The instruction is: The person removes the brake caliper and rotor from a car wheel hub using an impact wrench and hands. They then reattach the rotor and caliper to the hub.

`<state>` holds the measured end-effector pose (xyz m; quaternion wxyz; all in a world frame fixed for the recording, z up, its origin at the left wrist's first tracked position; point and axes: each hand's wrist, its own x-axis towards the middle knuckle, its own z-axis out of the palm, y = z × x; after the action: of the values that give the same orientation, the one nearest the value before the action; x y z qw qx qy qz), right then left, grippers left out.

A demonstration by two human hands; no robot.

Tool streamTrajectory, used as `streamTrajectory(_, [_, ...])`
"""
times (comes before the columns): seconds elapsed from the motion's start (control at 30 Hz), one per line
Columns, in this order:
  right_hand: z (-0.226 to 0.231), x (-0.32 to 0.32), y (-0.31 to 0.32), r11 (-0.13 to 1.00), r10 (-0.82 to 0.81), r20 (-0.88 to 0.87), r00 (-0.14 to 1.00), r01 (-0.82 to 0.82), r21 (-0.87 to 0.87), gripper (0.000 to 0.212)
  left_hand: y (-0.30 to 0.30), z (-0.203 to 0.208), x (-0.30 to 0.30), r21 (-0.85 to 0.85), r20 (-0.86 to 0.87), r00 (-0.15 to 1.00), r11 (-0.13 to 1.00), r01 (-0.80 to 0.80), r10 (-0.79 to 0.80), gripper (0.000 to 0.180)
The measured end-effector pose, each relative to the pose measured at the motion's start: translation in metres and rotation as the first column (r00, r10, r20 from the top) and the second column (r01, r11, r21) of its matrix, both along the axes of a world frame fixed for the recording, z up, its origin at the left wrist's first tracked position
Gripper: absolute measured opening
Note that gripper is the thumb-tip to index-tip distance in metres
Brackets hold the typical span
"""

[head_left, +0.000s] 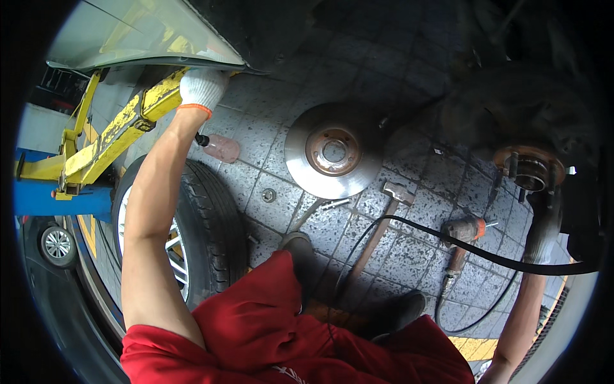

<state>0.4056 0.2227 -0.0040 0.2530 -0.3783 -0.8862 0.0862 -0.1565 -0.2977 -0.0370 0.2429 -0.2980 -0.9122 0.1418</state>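
My left hand (pixel 203 88), in a white knit glove with an orange cuff, reaches to the lower edge of the car body (pixel 147 38), beside the yellow lift arm (pixel 118 137). Its fingers are hidden there. At the far right, my right hand (pixel 542 233), also gloved, is raised just below the rusty wheel hub (pixel 526 160) with its protruding studs. Shadow swallows its fingers, so I cannot tell whether they touch the hub. Between my arms a brake disc (pixel 304 168) with a rusty centre lies on the tiled floor.
A wheel with its tyre (pixel 214 221) stands by my left arm. On the floor are a hammer (pixel 373 240), an air impact wrench (pixel 462 229), a pinkish bottle (pixel 222 148) and a small metal socket (pixel 268 195). A black hose (pixel 492 257) crosses on the right. Another car (pixel 48 307) is at left.
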Motion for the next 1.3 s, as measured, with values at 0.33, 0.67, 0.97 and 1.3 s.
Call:
streamTrajectory(0.33, [0.004, 0.003, -0.015, 0.992, 0.029, 0.173, 0.985, -0.050, 0.118, 0.046, 0.004, 0.016, 0.032, 0.051, -0.019, 0.991, 0.990, 0.130, -0.129, 0.026])
streamTrajectory(0.67, [0.070, -0.044, -0.087, 0.867, 0.046, -0.526, 0.849, -0.296, -0.401, 0.033, 0.083, 0.009, 0.172, 0.465, 0.433, 0.777, 0.851, 0.242, -0.457, 0.031])
streamTrajectory(0.97, [0.171, -0.094, -0.154, 0.804, 0.425, -0.521, 0.740, -0.573, -0.159, 0.032, 0.182, 0.150, 0.246, 0.440, -0.094, 0.359, 0.284, 0.852, -0.929, 0.025])
streamTrajectory(1.3, [0.243, -0.172, -0.171, 0.830, 0.557, 0.033, 0.830, -0.557, -0.010, 0.028, 0.233, 0.183, 0.258, 0.847, -0.227, 0.463, 0.061, 0.528, -0.857, 0.053])
